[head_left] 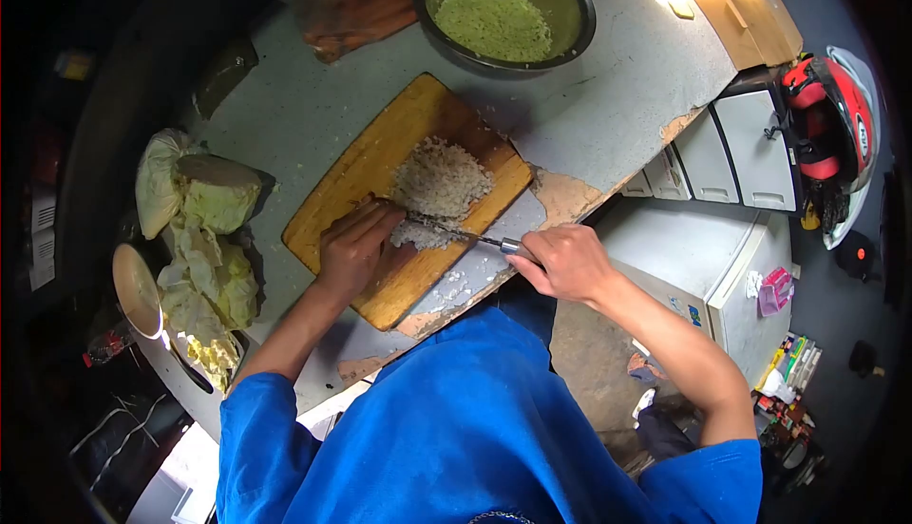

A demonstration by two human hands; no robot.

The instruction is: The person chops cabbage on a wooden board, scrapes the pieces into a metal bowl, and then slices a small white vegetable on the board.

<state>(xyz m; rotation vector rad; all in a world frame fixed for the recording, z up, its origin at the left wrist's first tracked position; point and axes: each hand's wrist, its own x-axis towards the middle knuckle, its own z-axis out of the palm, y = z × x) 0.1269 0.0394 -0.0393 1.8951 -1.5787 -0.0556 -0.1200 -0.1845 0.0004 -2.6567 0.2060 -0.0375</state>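
My right hand (570,263) is closed around the handle of a knife (512,247), at the board's near right edge. Its blade points left across finely chopped white pieces (442,180). At the tip end of the blade, my left hand (359,247) has its fingers pressed together on the knife; they hide that end. The pile lies on a wooden cutting board (347,187), mostly beyond the blade, with some bits on the near side. A few white scraps are scattered on the table between the board and its front edge.
Behind the board stands a metal bowl (586,35) of pale green chopped bits, beside a plastic bag of carrots (366,1). Cut cabbage (220,196) and loose leaves lie left. The table edge (565,199) is chipped. A red helmet (850,120) is at right.
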